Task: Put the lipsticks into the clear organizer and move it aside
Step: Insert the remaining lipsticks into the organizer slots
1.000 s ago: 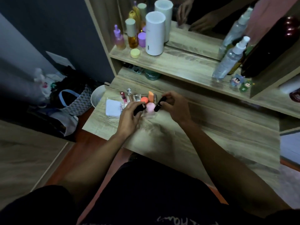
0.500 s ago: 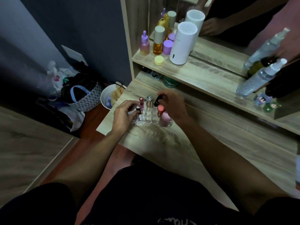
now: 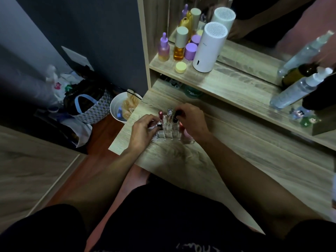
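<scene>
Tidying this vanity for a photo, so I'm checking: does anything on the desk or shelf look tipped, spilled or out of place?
One thing: the clear spray bottle on the right of the shelf stands tilted, not upright like the white cylinder. No spill shows. The lipsticks stand upright in the clear organizer.

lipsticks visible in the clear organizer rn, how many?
4: red lipstick back left, clear-capped lipstick back middle, black lipstick in right hand, dark lipstick under left hand. Hands may hide more.

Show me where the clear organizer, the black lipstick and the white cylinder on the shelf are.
clear organizer (image 3: 164, 134): head view, front row of empty cells.
black lipstick (image 3: 176, 116): head view, middle of its tube.
white cylinder (image 3: 209, 50): head view, its side wall.
</scene>
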